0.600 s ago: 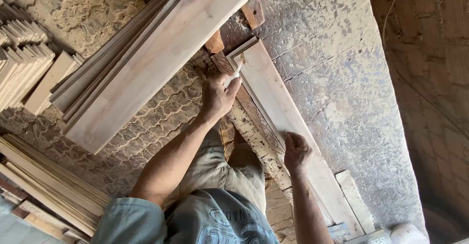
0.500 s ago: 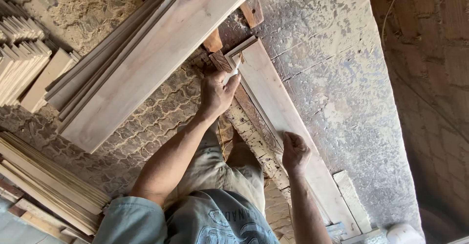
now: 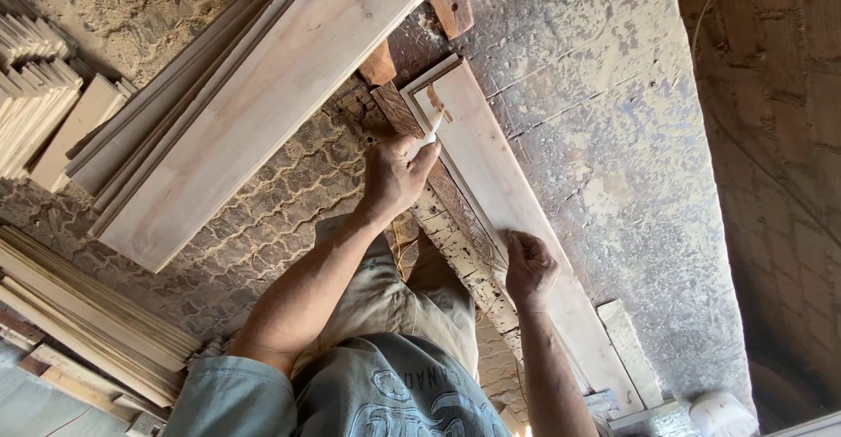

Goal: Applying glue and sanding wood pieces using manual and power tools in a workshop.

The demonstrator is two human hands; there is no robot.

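Grip, left hand: my left hand (image 3: 394, 174) is closed round a small white tool (image 3: 427, 132), whose tip pokes out past my thumb and touches the long pale board (image 3: 499, 200) near its far end.
Grip, right hand: my right hand (image 3: 528, 271) is curled, fingers pressed down on the near edge of the same board, steadying it; it holds nothing else.
Board: it lies lengthwise along the near edge of the rough, paint-flecked workbench (image 3: 604, 139), with a thin strip running along its far end and side.
Left of the bench: a wide plank (image 3: 263, 104) leans across a stack of boards.
Floor: patterned paving (image 3: 263, 218) dusted with sawdust, and piles of thin slats (image 3: 88, 314) at the left.
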